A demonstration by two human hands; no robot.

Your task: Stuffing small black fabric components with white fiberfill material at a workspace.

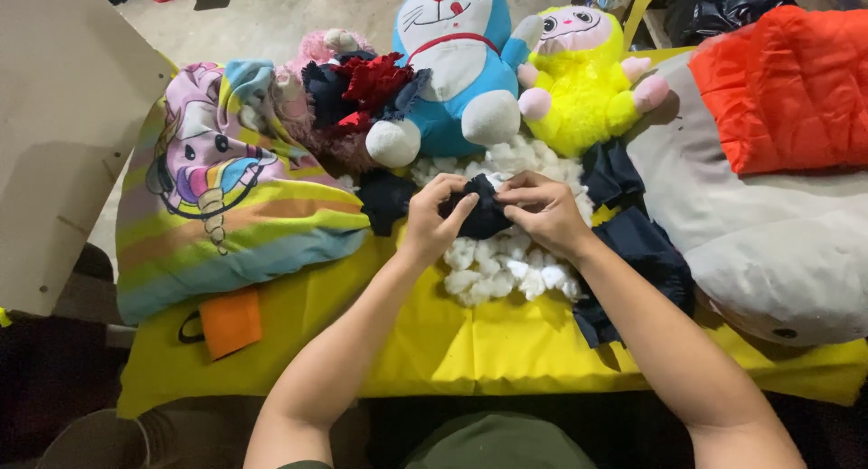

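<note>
- Left hand (432, 218) and right hand (542, 211) are both closed in a pinch on a small dark navy fabric piece (481, 211), soft and crumpled, held just above a heap of white fluffy stuffing (506, 270).
- Heap lies mid-counter on a smooth yellow cloth-covered counter (452, 342).
- Risk: loose tufts look light; a tug on the fabric could scatter them toward the near edge.
- Risk: more dark navy cloth scraps (642, 252) lie touching the heap; fibres would likely cling.
- Behind: round blue-and-white plush cat (457, 62), fuzzy yellow plush toy (583, 89).
- Left: striped pastel unicorn-print cushion (226, 198), plump.
</note>
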